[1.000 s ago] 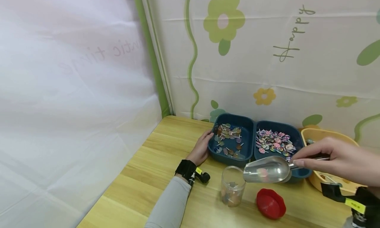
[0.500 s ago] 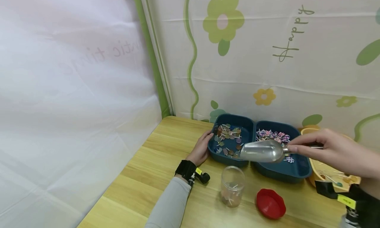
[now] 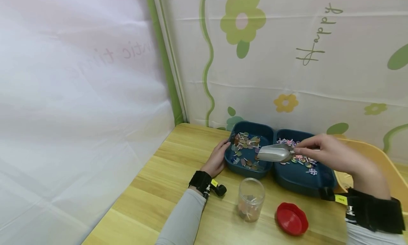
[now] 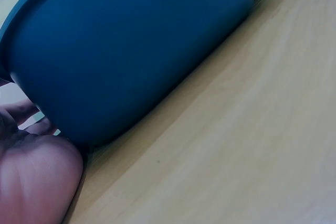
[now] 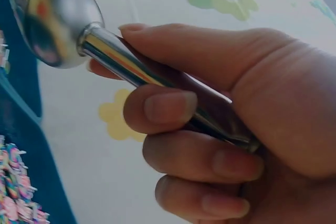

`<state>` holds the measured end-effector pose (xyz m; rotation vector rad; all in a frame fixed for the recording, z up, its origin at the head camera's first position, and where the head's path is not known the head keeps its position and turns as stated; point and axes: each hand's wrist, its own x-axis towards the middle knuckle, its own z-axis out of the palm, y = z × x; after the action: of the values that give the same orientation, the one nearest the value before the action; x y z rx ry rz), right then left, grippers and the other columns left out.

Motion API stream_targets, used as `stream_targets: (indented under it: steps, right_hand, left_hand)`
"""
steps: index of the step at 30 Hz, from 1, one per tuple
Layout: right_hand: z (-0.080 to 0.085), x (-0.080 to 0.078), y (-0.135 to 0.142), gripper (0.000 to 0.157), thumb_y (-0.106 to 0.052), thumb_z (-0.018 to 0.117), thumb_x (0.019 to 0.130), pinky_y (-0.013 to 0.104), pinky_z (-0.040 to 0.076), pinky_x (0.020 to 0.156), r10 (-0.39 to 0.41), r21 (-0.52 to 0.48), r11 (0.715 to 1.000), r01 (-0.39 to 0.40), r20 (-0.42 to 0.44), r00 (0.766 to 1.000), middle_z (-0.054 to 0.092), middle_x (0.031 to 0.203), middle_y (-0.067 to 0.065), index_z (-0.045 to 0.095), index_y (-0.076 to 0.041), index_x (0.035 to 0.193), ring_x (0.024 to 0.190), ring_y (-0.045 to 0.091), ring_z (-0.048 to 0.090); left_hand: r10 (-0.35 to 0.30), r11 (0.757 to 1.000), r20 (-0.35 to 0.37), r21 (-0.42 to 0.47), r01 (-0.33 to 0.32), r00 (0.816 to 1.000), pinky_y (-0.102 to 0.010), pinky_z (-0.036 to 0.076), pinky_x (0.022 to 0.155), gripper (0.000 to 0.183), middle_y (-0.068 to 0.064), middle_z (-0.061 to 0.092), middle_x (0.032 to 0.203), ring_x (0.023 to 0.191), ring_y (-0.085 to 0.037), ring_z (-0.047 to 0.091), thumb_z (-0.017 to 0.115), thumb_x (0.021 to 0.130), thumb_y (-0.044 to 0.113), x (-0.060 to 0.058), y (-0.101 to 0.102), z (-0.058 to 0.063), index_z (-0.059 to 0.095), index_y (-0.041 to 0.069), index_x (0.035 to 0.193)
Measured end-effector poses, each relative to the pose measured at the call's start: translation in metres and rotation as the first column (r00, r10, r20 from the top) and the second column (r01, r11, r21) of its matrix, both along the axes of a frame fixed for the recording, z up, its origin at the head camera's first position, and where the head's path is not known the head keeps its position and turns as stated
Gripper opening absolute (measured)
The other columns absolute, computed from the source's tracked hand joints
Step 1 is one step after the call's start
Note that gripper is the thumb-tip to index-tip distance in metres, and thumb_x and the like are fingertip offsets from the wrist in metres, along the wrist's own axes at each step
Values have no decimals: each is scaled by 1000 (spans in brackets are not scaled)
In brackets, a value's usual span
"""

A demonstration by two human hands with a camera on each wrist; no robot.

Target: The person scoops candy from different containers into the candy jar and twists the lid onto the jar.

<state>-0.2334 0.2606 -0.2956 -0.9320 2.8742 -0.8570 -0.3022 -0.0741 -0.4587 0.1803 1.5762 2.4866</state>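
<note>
My right hand (image 3: 338, 158) grips a small metal scoop (image 3: 275, 152) by its handle, fingers curled round it in the right wrist view. The scoop tilts over the left blue bin (image 3: 245, 170), where several translucent lollipop-shaped charms (image 3: 247, 142) are spread. My left hand (image 3: 215, 160) rests against that bin's left side, with fingertips near the rim; the left wrist view shows its palm at the bin's lower corner. A clear jar (image 3: 251, 190) with small pieces in its bottom stands in front. Right of the jar is a red scalloped lid (image 3: 291, 218).
A second blue bin (image 3: 302, 183) with several swirl lollipop charms (image 3: 312, 171) adjoins the first, partly behind my right hand. Farther right stands a yellow bin (image 3: 376, 151). A printed curtain (image 3: 191, 53) hangs along the back edge of the wooden table (image 3: 149, 188).
My right hand has lifted the scoop from beside the jar back over the left blue bin. The pale piece visible in the scoop earlier no longer shows there. The left hand stays put.
</note>
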Motion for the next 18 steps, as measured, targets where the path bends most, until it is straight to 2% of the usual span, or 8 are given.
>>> stream_targets:
  steps: [5, 9, 11, 15, 18]
  right_hand:
    - [-11, -13, -21, 19, -19, 69, 100, 27, 52, 61, -27, 35, 999, 28, -30, 999, 72, 93, 0, 79, -6, 109, 75, 13, 59]
    - [-22, -20, -43, 19, -19, 69, 99, 35, 58, 70, -39, 78, 996, 43, -47, 998, 74, 98, 3, 80, -7, 108, 83, 17, 65]
    - [-28, -21, -54, 17, -17, 69, 99, 38, 59, 73, -21, 88, 996, 28, -74, 997, 75, 98, 3, 80, -6, 107, 83, 15, 66]
    - [-42, -24, -76, 16, -16, 69, 99, 37, 57, 70, 22, 102, 995, -9, -119, 993, 76, 96, 2, 81, -7, 105, 78, 10, 65]
    - [-54, -28, -88, 18, -18, 66, 101, 33, 54, 66, 82, 75, 994, -76, -75, 994, 76, 94, 3, 81, -9, 106, 73, 9, 63]
  left_hand:
    - [9, 1000, 1, 10, -9, 1000, -45, 32, 120, 50, -18, 37, 159, 147, -32, 37, 43, 112, 25, 0, 0, -1, 35, 2, 156]
    - [10, 1000, 2, 15, -10, 1000, -45, 32, 120, 49, -19, 38, 159, 147, -33, 37, 42, 112, 24, 0, -1, -2, 35, 1, 156]
    - [11, 1000, -4, 14, -11, 1000, -45, 33, 120, 48, -19, 39, 158, 146, -33, 38, 41, 112, 23, -1, 0, -2, 36, 0, 155]
    - [5, 1000, -19, 20, -5, 1000, -45, 33, 119, 47, -21, 39, 156, 145, -34, 38, 41, 113, 22, -2, 0, -3, 38, -1, 153]
    - [1, 999, -9, 33, 0, 1000, -45, 33, 119, 47, -20, 39, 157, 146, -33, 38, 41, 112, 23, -2, 0, -3, 38, 1, 154]
